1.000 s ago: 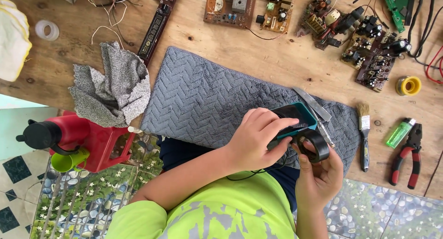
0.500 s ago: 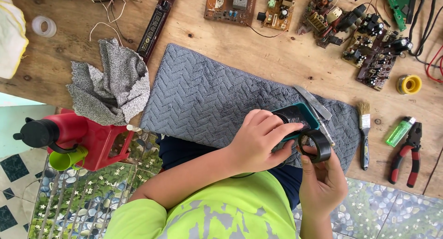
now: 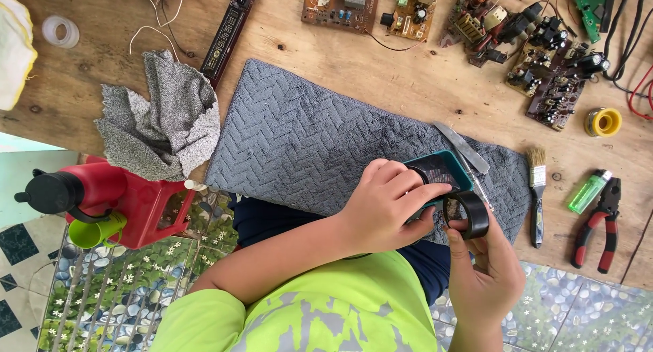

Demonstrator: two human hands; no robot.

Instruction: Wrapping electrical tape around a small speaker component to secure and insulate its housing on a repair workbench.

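My left hand grips a small teal-cased device with a dark face, fingers wrapped over its near end. It is held just above the right end of a grey quilted mat. My right hand comes up from below and holds a roll of black tape against the device's lower right corner. A flat metal blade lies on the mat just beyond the device.
Right of the mat lie a small brush, a green lighter, red-handled pliers and a yellow solder spool. Several circuit boards line the far edge. A grey cloth and a red jug are at the left.
Both hands keep their hold on the device and the tape roll. The view has shifted only slightly.
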